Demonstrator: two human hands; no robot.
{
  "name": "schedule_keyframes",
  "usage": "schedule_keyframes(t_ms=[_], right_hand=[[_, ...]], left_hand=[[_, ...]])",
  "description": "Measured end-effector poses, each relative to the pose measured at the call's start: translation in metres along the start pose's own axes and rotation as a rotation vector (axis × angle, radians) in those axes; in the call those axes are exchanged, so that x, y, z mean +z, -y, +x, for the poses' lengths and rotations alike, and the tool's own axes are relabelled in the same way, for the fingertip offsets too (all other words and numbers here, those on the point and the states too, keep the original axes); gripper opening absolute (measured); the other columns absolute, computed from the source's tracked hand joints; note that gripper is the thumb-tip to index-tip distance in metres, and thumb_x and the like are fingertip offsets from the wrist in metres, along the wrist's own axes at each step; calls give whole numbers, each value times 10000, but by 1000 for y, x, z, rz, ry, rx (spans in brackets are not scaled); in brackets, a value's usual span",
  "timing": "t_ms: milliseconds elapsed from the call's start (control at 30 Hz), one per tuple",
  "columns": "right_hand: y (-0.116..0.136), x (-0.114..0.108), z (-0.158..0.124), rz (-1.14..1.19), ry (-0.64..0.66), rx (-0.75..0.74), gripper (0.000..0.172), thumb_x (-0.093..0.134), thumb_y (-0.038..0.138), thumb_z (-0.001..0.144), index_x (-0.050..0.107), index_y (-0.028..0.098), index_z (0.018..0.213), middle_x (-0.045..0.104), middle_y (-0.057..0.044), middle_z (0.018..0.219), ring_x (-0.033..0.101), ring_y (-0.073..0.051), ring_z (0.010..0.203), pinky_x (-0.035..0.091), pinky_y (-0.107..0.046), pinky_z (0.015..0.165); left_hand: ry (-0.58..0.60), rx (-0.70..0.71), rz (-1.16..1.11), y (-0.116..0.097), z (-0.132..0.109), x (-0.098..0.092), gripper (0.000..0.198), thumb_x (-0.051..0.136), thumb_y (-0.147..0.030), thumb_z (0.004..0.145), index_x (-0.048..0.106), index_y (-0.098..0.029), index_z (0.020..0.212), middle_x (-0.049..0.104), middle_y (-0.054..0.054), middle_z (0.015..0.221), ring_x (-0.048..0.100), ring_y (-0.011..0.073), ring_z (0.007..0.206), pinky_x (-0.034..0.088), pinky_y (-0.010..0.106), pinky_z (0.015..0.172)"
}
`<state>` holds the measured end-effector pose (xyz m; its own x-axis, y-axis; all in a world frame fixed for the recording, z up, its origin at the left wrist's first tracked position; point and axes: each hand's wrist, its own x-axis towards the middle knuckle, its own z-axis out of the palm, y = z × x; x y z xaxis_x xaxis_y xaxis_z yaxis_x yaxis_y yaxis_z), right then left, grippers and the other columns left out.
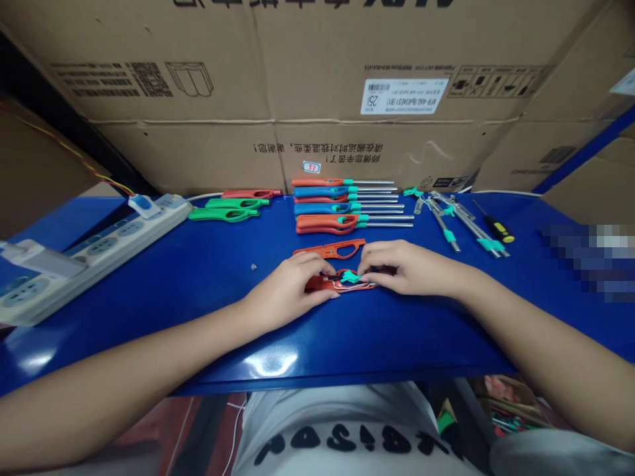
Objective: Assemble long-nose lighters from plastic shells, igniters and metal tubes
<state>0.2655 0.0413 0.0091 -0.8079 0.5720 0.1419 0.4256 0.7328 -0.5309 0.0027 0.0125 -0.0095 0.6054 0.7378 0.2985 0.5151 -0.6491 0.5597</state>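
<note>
Orange lighter half-shell (314,283), gripped by left hand (290,289); teal trigger (350,277), pinched by right hand (399,264), seemingly being seated; next, precise alignment needed.

Smooth, glossy blue tabletop (163,281) across the middle; matt, creased cardboard (208,152) along the top, bearing a paper label (404,96); orange plastic shell (316,284) and teal plastic piece (350,277) at centre; shiny metal tubes (391,225) right of centre; white plastic power strip (102,263), left; matt cloth shirt (337,410), bottom.
</note>
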Motion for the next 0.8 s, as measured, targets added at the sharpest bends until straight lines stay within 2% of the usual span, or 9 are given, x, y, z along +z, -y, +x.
schedule_keyframes(t_ms=[200, 367, 567, 800], right_hand=[[3, 6, 1, -25, 2, -16, 133, 551, 202, 969, 674, 175, 927, 665, -55, 934, 622, -158, 830, 467, -273, 746], [9, 12, 1, -139, -40, -40, 144, 491, 210, 987, 606, 175, 908, 623, -56, 913, 572, -153, 775, 437, -264, 689], [12, 14, 1, -283, 18, -47, 162, 463, 236, 1001, 601, 179, 937, 614, -54, 910, 558, -158, 745, 405, -269, 654], [9, 16, 2, -263, 31, -59, 151, 478, 206, 985, 607, 182, 909, 612, -43, 879, 557, -152, 745, 400, -259, 661]], left_hand=[[-2, -38, -50, 1, 0, 2, 181, 762, -265, 860, 679, -184, 999, 701, 47, 1010, 668, 209, 963, 538, 333, 867], [7, -71, -76, 2, 1, 3, 192, 782, -251, 836, 678, -179, 981, 708, 45, 998, 670, 197, 926, 543, 324, 848], [5, -66, -78, 2, 1, 3, 196, 788, -247, 830, 674, -172, 971, 718, 41, 987, 676, 200, 921, 543, 326, 844], [-3, -60, -82, 1, 1, 3, 178, 766, -269, 849, 667, -188, 972, 708, 39, 992, 669, 198, 932, 549, 336, 863]])
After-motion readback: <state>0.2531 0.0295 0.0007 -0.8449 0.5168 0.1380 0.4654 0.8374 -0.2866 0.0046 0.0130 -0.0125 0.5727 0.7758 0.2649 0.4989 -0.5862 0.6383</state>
